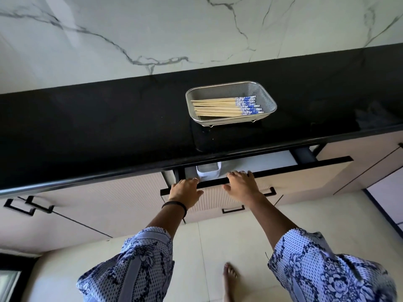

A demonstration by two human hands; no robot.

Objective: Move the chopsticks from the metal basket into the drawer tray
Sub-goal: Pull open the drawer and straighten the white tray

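Note:
A rectangular metal mesh basket (265, 99) stands on the black countertop (109, 131). Several wooden chopsticks with blue-and-white ends (224, 107) lie side by side in it. Below the counter's edge a drawer (305, 165) is partly pulled out, and the end of a white tray (208, 172) shows inside it. My left hand (185, 191) and my right hand (242, 185) both rest over the drawer's black top edge, fingers curled on it. Most of the drawer's inside is hidden under the counter.
A marble wall (196, 29) rises behind the counter. Closed beige cabinet fronts with black handles (28, 205) flank the drawer. My bare foot (229, 277) stands on the pale tiled floor below.

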